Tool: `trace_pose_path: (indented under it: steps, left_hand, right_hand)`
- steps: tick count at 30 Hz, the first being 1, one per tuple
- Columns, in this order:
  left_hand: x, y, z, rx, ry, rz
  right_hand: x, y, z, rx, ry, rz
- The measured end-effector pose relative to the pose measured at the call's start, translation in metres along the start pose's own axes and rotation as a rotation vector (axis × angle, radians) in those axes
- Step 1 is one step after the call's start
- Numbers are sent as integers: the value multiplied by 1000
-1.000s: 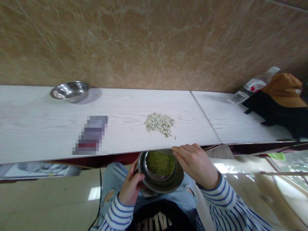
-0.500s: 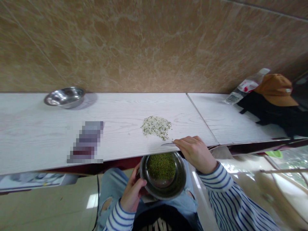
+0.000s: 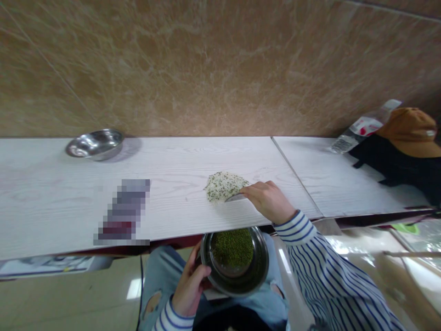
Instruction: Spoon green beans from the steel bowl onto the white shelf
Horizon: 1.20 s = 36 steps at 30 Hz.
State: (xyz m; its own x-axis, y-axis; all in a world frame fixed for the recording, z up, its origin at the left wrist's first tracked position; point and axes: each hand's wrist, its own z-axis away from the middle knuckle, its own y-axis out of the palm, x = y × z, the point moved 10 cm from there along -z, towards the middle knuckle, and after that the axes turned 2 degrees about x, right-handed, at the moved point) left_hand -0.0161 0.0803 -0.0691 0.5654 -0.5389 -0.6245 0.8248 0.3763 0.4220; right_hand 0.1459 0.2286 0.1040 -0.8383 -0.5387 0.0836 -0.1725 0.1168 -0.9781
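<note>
A brown marbled wall rose behind a long white table, whose grain ran lengthwise and whose one seam crossed the top right of the middle; at the near edge sat the person, in torn blue jeans and striped sleeves; at the table's right end lay a black cloth, with a tan cap on it and a clear bottle just beside them, near the wall.

The near bowl, of steel, was below the table's front edge, over the lap, its mouth turned up and green beans spread over its bottom; the far bowl, also steel, stood at the back left of the table, near the wall; in front of it lay a grey and dark red thing, blurred into squares.

The left hand gripped the near bowl by its left side, thumb over the rim; the right hand reached over the table, its fingers closed on a thin grey blade, perhaps a scraper, though the hand hid much of it; the blade was at the near right edge of a flat pile of pale grains mixed with green ones, on the table beyond the near bowl.
</note>
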Motion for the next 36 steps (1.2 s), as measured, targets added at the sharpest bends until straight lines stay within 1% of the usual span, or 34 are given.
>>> trace_pose_path:
  steps: [3, 6, 9, 12, 14, 19, 24, 27, 30, 33, 36]
  left_hand:
    - [0, -2, -1, -7, -6, -3]
    - [-2, -4, -2, -19, 3, -1]
    - [-2, -3, -3, -23, 0, -2]
    - [-1, -1, -1, -16, -12, -13]
    - [0, 1, 0, -11, -17, -20]
    - [0, 0, 2, -12, -7, -24]
    - [0, -1, 2, -12, -7, -32]
    - [0, 2, 3, 14, 2, -41]
    - [0, 3, 5, 11, 7, -48]
    - [-1, 4, 7, 3, 15, -45]
    - [-2, 3, 7, -2, 16, -43]
  right_hand:
    - [-1, 1, -9, -1, 10, -13]
    - [-1, -3, -13, -15, 6, -30]
    - [-3, -10, -12, -57, 10, -32]
    - [-9, -16, -9, -120, 58, -5]
    - [-11, -16, -6, -143, 89, 26]
    - [0, -7, 5, -114, 73, 68]
    - [9, -12, 19, -103, 58, 55]
    - [7, -16, 23, -104, 82, 58]
    - [5, -15, 25, -98, 112, 84]
    - [12, -12, 26, -76, 94, 98]
    - [20, -12, 30, -80, 70, 87]
